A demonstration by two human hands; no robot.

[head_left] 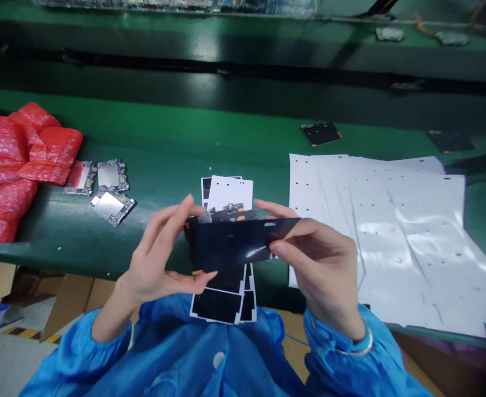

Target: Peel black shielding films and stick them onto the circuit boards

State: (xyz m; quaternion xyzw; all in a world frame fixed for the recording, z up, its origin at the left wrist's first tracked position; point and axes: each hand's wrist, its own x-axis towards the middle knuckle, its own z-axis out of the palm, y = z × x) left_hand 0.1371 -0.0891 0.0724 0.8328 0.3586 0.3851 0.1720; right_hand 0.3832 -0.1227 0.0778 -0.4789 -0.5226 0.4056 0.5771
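1. The landmark is the stack of black-and-white cards (217,306), lying on the green counter (164,143) and reaching over its front edge.
2. Above the stack, the left hand (160,256) grips a dark circuit board (249,215) by its left side, thumb below and fingers above.
3. Also above the stack, the right hand (321,253) pinches the right end of a glossy black film (222,240), its index finger extended.
4. The film covers much of the board; how far they touch cannot be told.
5. Left of the stack lie three circuit boards (109,175) with silvery plates, beside a red bubble-wrap bundle (48,151).
6. Right of the stack spread large white sheets (375,215) with small dark marks.
7. Beyond the stack, to the right, lies a black board (321,133).
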